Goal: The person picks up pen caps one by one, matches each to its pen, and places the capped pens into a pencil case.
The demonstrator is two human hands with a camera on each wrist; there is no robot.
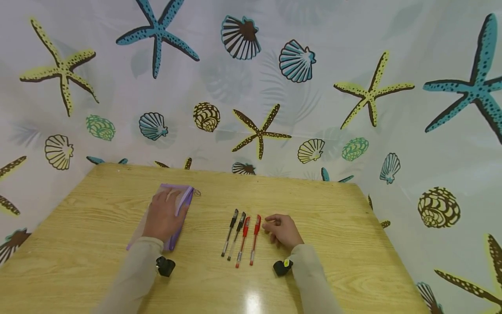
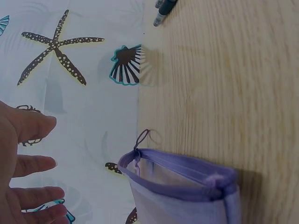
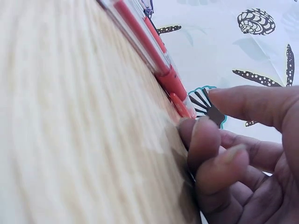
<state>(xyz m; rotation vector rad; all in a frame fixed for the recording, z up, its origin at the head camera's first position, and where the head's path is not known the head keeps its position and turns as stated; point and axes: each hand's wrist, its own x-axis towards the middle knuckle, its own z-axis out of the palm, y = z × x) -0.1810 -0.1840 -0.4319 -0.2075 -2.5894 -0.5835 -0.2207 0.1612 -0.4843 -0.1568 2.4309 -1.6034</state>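
Observation:
A mesh-like pouch with purple edging [image 1: 178, 233] lies on the left of the table. Over it is my left hand [image 1: 161, 217], fingers spread and straight; the left wrist view shows them apart from the purple rim [image 2: 187, 190], whose mouth gapes. Two black-capped gel pens [image 1: 228, 235] and two red-capped gel pens [image 1: 255, 237] lie side by side in the middle, caps away from me. Just right of the outermost red pen, my right hand [image 1: 286, 232] has loosely bent fingers with nothing between them. Close by in the right wrist view is that red pen's cap [image 3: 172, 84].
The wooden table [image 1: 345, 261] ends at a pale curtain [image 1: 313, 104] printed with starfish and shells, which rises along the back and both sides. A small cord loop [image 1: 197, 192] sticks out from the pouch's far corner.

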